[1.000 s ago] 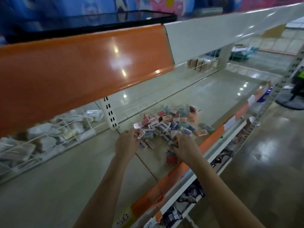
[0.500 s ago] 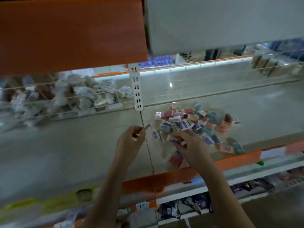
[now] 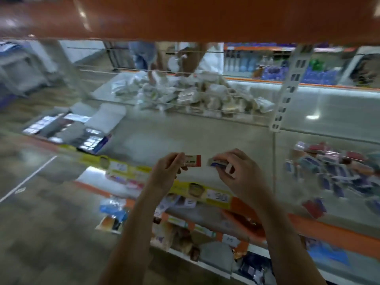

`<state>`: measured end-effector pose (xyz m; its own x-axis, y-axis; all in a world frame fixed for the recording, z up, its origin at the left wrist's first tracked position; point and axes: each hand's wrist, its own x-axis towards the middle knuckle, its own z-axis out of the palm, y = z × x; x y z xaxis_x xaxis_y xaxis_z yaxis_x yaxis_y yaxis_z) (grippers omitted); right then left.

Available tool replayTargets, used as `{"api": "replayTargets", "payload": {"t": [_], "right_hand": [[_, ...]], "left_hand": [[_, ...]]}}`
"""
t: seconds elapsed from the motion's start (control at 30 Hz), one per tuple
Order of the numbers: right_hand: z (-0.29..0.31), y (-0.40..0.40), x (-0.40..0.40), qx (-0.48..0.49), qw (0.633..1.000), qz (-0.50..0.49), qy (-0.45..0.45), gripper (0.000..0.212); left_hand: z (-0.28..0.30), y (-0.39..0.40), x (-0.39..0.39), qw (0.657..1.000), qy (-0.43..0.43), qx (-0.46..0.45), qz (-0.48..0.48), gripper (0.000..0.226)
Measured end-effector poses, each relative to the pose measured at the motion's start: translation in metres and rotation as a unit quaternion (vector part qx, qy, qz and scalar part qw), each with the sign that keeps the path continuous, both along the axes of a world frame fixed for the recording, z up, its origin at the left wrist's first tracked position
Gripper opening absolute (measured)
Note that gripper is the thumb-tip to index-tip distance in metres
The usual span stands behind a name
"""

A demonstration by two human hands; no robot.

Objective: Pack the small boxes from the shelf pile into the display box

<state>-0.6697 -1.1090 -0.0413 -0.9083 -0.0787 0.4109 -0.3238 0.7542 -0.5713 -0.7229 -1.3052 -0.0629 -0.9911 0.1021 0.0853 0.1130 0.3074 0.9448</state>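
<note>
A red-and-white small box was pinched in the fingers of the left hand, and a blue small box was gripped by the right hand, just apart above the shelf. The pile lay at right; the display box stood far left.

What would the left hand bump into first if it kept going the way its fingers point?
Probably the blue box pinched in the right hand; the left hand and its red-and-white box point at it, though depth is unclear.
</note>
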Motion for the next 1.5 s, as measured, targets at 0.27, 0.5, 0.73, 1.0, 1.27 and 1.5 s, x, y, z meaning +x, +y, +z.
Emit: {"api": "replayTargets", "payload": {"t": [0.27,0.5,0.73,1.0,1.27,1.5], "right_hand": [[0.001,-0.143,-0.032,0.006,0.997,0.073,0.023,0.021],[0.001,-0.254,-0.07,0.011,0.993,0.112,0.018,0.02],[0.002,-0.304,-0.121,0.001,0.995,0.098,0.002,0.02],[-0.004,-0.351,-0.215,0.018,0.996,0.089,-0.024,0.017],[-0.023,-0.353,-0.256,0.159,0.983,0.047,-0.074,0.012],[-0.027,-0.358,-0.262,0.176,0.978,0.005,-0.111,0.01]], "left_hand": [[0.015,-0.149,0.011,0.996,0.017,-0.035,0.083,0.041],[0.018,-0.255,-0.008,0.995,0.029,-0.043,0.086,0.032],[0.004,-0.316,-0.048,0.995,0.005,-0.044,0.084,0.021],[0.01,-0.353,-0.132,0.995,0.019,-0.064,0.074,0.014],[0.006,-0.361,-0.181,0.997,0.031,-0.052,0.037,0.015],[0.007,-0.369,-0.209,0.996,0.026,-0.088,-0.017,0.01]]}}
